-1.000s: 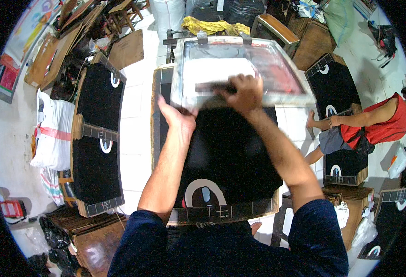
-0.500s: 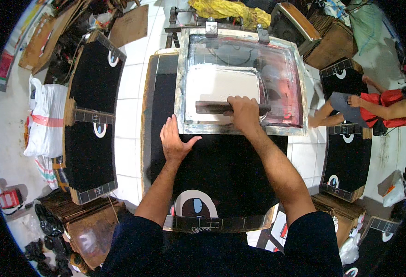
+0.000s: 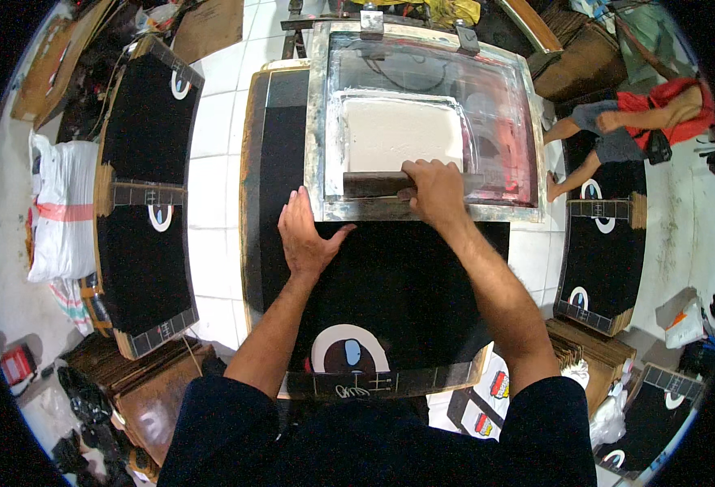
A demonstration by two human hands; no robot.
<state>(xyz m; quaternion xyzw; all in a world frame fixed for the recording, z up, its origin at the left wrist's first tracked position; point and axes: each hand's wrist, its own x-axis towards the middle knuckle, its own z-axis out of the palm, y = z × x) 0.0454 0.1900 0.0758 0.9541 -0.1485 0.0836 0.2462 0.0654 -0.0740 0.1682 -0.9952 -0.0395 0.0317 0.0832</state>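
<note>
A printing screen frame (image 3: 524, 130) with two metal clamps (image 3: 372, 23) lies over the far part of a black-covered board (image 3: 406, 284). Inside it, white ink (image 3: 398, 130) fills a rounded rectangle beside reddish smears. My right hand (image 3: 430, 191) grips a dark squeegee (image 3: 361, 183) at the frame's near inner edge. My left hand (image 3: 308, 231) is open, thumb out, fingertips at the frame's near left corner; whether they touch it is unclear. A printed cartoon eye (image 3: 349, 349) shows on the board's near end.
Similar black boards with eye prints stand in stacks at left (image 3: 138, 268) and right (image 3: 601, 276), white sacks (image 3: 61, 203) beside the left one. Another person (image 3: 641, 122) bends or sits at the far right. Cardboard sheets (image 3: 146, 398) lie lower left; white tiles run between.
The frame, tilted a second ago, now sits squarer over the board. My left hand has moved off its underside to the corner, opening out. The other person has shifted toward the back.
</note>
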